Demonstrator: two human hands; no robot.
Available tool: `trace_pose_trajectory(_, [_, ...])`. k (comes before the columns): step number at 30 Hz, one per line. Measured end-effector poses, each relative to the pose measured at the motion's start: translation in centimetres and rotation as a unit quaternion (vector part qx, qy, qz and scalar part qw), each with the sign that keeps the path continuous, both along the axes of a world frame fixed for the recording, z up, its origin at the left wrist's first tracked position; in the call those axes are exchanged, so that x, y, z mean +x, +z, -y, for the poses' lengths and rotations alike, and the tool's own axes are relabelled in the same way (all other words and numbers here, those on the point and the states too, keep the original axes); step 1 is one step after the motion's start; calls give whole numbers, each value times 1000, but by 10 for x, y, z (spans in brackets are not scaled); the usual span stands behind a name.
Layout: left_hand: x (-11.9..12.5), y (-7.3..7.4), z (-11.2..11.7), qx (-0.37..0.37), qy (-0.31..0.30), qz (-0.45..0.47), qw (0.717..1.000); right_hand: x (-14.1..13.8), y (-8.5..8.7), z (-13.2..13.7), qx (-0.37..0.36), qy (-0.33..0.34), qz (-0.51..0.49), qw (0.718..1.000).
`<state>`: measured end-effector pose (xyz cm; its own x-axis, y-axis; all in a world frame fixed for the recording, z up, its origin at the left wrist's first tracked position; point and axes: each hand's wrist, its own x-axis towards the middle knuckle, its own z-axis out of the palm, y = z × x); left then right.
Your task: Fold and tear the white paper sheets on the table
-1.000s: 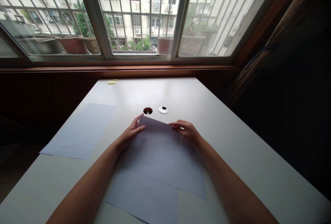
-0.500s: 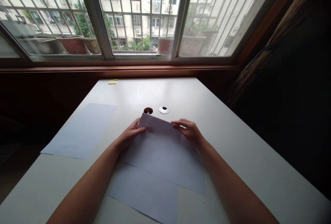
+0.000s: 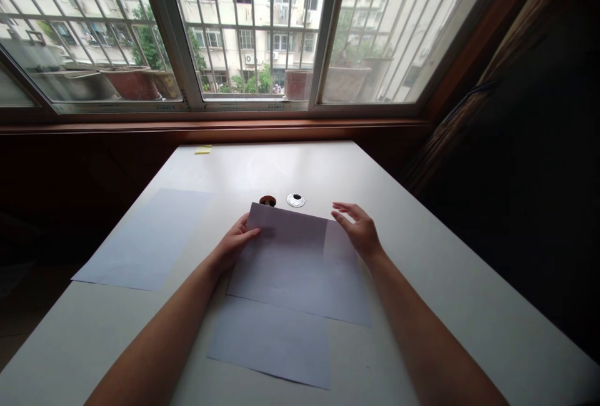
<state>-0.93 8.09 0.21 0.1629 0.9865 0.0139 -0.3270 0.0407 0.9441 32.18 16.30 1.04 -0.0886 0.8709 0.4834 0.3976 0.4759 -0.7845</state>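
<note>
My left hand [image 3: 235,245] pinches the far left corner of the top sheet of paper [image 3: 300,272], and its far edge is up a little. My right hand [image 3: 360,230] is open and holds nothing, just beside the sheet's far right side. The sheet lies in the middle of the white worktop [image 3: 445,268], partly on a second sheet [image 3: 272,343] that sticks out on the near side, with a third sheet [image 3: 145,237] well apart on the left and a round hole [image 3: 267,200] and a round cap [image 3: 295,200] just past its far edge.
</note>
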Motion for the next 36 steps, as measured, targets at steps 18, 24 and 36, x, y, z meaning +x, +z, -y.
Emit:
trace_pose_trajectory(18, [1,1,0,-7,-3,9,1000,4,10,6,7,118,81,990])
trace_pose_trajectory(24, [1,1,1,-7,-7,5,1000,6,7,4,-15,130,68,989])
trace_pose_trajectory(36, [2,3,2,-12,-3,-3,1000,8,4,2,-25,142,61,988])
